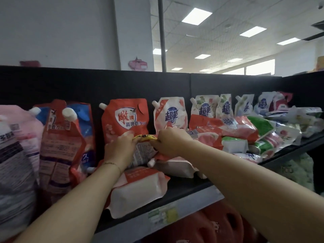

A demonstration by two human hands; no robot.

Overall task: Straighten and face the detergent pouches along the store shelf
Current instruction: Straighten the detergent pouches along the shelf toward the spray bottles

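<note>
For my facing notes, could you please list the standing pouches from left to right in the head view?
pale pink pouch → back-turned red pouch → front-facing red pouch → white-and-pink pouch → floral white pouch

My left hand (121, 148) and right hand (169, 142) pinch the yellow upper edge of a pouch (144, 152) between them. Just behind my hands stands a red pouch (125, 118); right of them, toppled pouches (236, 134) litter the shelf (185, 188).
</note>
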